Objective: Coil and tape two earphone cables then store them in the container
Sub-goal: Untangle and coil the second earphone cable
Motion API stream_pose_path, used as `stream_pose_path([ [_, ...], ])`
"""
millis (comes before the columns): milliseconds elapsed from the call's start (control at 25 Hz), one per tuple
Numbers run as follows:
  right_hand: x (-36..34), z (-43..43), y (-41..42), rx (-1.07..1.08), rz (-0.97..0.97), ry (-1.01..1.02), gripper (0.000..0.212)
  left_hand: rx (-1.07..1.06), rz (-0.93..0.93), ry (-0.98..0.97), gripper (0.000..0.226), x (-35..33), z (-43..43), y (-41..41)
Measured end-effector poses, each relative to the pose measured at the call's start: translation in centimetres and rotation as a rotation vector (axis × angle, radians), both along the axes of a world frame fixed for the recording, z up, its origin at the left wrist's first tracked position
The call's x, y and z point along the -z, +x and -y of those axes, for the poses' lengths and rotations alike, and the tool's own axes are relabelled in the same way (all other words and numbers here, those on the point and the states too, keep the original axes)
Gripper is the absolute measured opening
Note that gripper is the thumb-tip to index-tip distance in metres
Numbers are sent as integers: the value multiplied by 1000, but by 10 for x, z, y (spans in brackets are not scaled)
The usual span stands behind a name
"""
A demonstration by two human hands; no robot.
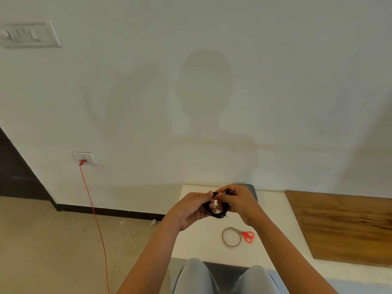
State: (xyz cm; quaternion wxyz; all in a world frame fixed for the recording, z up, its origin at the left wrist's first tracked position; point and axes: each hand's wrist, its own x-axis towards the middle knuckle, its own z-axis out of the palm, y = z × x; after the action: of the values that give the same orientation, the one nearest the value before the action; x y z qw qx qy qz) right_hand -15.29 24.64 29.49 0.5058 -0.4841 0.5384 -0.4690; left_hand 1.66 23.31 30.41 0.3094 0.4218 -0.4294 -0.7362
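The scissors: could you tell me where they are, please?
In the head view, the red-handled scissors lie on the white table right of centre, against the tape roll.

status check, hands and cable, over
Left hand and right hand both gripping the black earphone cable, coiled, above the table. Tape roll and scissors on the table, untouched. Nothing blocking.

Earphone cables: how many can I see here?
1: a black coiled cable, gripped by the left hand and the right hand above the white table. Another may be hidden behind the hands.
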Motion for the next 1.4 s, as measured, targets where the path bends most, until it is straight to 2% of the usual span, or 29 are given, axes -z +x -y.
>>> stream_pose_path([
  [280,15,5,14,296,85,-25,6,-191,-334,48,37,17,-18,-17],
  [400,15,6,18,385,189,-19,4,-223,-404,2,36,23,-21,-23],
  [520,14,3,18,339,316,24,7,-253,-389,-67,34,23,-18,-28],
  [760,18,0,17,280,465,184,10,-349,-366,-65,40,22,-13,-32],
  [920,17,-2,7,136,533,377,10,-378,-333,-48,32,26,-11,-32],
  [1040,17,-1,-2,23,461,458,14,-413,-278,-45,30,30,-6,-31],
  [1240,27,-4,5,-11,212,297,18,-459,-118,-139,28,36,3,-29],
  [1400,33,-2,4,-165,51,258,20,-387,55,-207,31,37,10,-23],
])
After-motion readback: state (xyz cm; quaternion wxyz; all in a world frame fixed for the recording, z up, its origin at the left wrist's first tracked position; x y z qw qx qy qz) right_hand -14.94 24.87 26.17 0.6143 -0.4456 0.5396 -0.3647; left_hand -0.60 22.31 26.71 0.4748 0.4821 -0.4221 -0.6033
